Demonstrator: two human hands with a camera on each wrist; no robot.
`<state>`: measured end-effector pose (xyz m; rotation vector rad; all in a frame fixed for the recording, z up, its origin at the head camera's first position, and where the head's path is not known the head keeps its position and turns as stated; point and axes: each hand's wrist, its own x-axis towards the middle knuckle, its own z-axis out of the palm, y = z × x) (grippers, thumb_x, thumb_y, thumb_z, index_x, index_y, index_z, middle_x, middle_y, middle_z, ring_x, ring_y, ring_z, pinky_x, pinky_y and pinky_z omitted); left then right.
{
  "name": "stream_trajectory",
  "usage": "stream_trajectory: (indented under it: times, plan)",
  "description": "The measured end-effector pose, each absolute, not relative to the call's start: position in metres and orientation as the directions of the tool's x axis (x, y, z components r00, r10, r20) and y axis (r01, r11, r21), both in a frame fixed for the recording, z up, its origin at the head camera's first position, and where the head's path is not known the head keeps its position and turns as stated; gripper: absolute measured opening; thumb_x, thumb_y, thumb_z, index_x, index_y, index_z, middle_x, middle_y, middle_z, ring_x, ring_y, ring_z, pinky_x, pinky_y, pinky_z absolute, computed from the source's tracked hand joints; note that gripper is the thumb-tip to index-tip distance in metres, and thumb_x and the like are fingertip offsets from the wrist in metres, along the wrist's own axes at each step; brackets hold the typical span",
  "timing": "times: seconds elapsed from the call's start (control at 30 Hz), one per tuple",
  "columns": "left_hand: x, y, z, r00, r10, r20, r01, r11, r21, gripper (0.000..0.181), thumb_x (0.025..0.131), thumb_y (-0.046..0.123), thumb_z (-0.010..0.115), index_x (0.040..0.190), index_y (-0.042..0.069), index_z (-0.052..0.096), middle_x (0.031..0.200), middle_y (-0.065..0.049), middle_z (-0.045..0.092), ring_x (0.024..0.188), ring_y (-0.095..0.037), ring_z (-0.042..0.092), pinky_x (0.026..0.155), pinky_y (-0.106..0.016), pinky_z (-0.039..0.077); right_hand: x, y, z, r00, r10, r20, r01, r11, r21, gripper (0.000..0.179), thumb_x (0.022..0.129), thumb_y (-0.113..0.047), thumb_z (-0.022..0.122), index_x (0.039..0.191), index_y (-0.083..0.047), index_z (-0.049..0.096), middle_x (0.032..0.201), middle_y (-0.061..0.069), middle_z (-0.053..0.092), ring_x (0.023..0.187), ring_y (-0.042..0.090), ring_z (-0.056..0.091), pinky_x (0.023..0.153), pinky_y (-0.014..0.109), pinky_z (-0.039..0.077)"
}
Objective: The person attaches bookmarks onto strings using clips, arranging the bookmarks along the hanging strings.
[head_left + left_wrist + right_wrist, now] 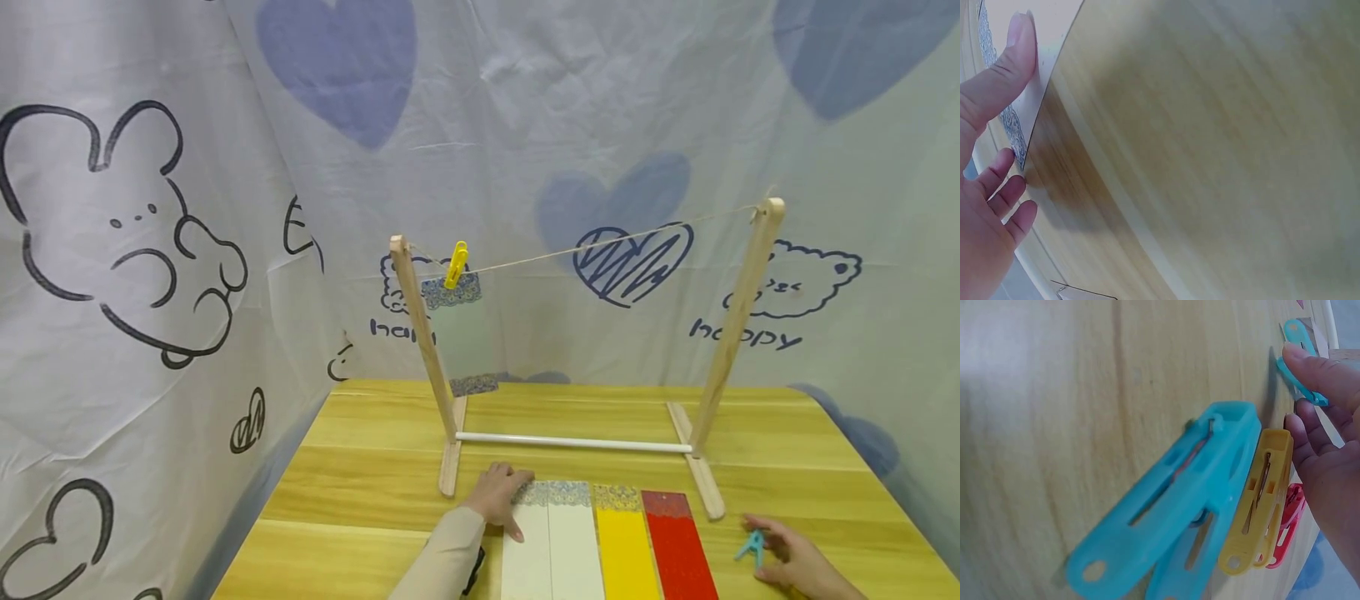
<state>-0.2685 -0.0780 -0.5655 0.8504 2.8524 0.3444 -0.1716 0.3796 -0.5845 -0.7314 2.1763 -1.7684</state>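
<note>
My left hand point(495, 497) rests at the top left corner of the leftmost white card point(527, 554), which has a patterned lace-like band. In the left wrist view the thumb point(1007, 75) lies over this card and the other fingers curve loosely by its corner. Beside it lie a second white card point(573, 550), a yellow card point(628, 554) and a red card point(678, 550). To the right of the cards, my right hand point(802, 562) pinches a light blue clothespin point(752, 546) between thumb and fingers, just above the table.
A wooden stand point(738, 325) carries a string point(555, 252) between two posts. Near its left post a pale card point(465, 337) hangs from a yellow clothespin point(456, 265). Close to my right wrist are blue point(1210, 487), yellow point(1259, 503) and red clothespins point(1293, 509).
</note>
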Motion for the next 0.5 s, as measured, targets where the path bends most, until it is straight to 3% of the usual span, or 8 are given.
stream_trajectory:
  times: [0.1,0.2,0.27,0.4,0.43,0.5]
  plan:
    - [-0.2692,-0.0768,-0.5622,-0.827,0.554,-0.092,0.518,0.816,0.257,0.098,0.043,0.039,0.084,0.131,0.019,0.044,0.104,-0.002,0.046,0.096,-0.017,0.039,0.082,-0.032,0.037,-0.1702,0.3803,-0.5816,-0.872,-0.487,0.042,-0.16,0.203,-0.966,0.062,0.08,0.002,0.062,0.119,-0.041,0.043,0.109,-0.035,0.042,0.091,-0.005,0.049,0.069,0.018,0.045]
    - [-0.2687,-0.0754,-0.5577,-0.828,0.549,-0.114,0.512,0.823,0.245,0.099,0.043,0.039,0.084,0.131,0.019,0.044,0.104,-0.002,0.046,0.095,-0.016,0.039,0.083,-0.031,0.036,-0.1698,0.3796,-0.5808,-0.882,-0.469,0.04,-0.167,0.232,-0.958,0.06,0.079,0.0,0.063,0.122,-0.037,0.043,0.108,-0.035,0.042,0.091,-0.006,0.048,0.069,0.018,0.045]
    - [-0.2691,-0.0747,-0.5568,-0.828,0.546,-0.127,0.508,0.828,0.238,0.1,0.043,0.039,0.084,0.132,0.019,0.043,0.104,-0.002,0.046,0.094,-0.016,0.039,0.083,-0.031,0.036,-0.1702,0.3788,-0.5806,-0.895,-0.443,0.046,-0.194,0.295,-0.936,0.058,0.077,-0.002,0.066,0.127,-0.023,0.045,0.11,-0.026,0.047,0.09,-0.008,0.048,0.07,0.017,0.045]
    - [-0.271,-0.074,-0.5587,-0.827,0.548,-0.13,0.512,0.827,0.232,0.102,0.042,0.04,0.084,0.132,0.019,0.042,0.103,-0.002,0.045,0.09,-0.015,0.038,0.081,-0.03,0.036,-0.1714,0.3768,-0.5795,-0.928,-0.372,0.008,-0.185,0.443,-0.877,0.064,0.075,-0.006,0.07,0.129,0.005,0.038,0.113,0.018,0.051,0.087,-0.008,0.048,0.069,0.021,0.046]
    - [-0.2714,-0.0739,-0.5591,-0.826,0.549,-0.13,0.513,0.826,0.232,0.102,0.042,0.04,0.084,0.133,0.019,0.042,0.103,-0.002,0.045,0.091,-0.015,0.037,0.081,-0.03,0.036,-0.1716,0.3765,-0.5791,-0.934,-0.357,-0.009,-0.169,0.463,-0.87,0.066,0.074,-0.006,0.07,0.129,0.008,0.036,0.112,0.029,0.047,0.087,-0.008,0.048,0.069,0.022,0.047]
    - [-0.2721,-0.0732,-0.5592,-0.825,0.55,-0.129,0.515,0.826,0.228,0.103,0.042,0.04,0.085,0.133,0.019,0.042,0.103,-0.002,0.044,0.09,-0.014,0.037,0.081,-0.03,0.036,-0.1713,0.3763,-0.5791,-0.938,-0.346,-0.036,-0.133,0.453,-0.881,0.065,0.074,-0.006,0.07,0.131,0.0,0.037,0.112,0.04,0.04,0.086,-0.008,0.049,0.068,0.025,0.048]
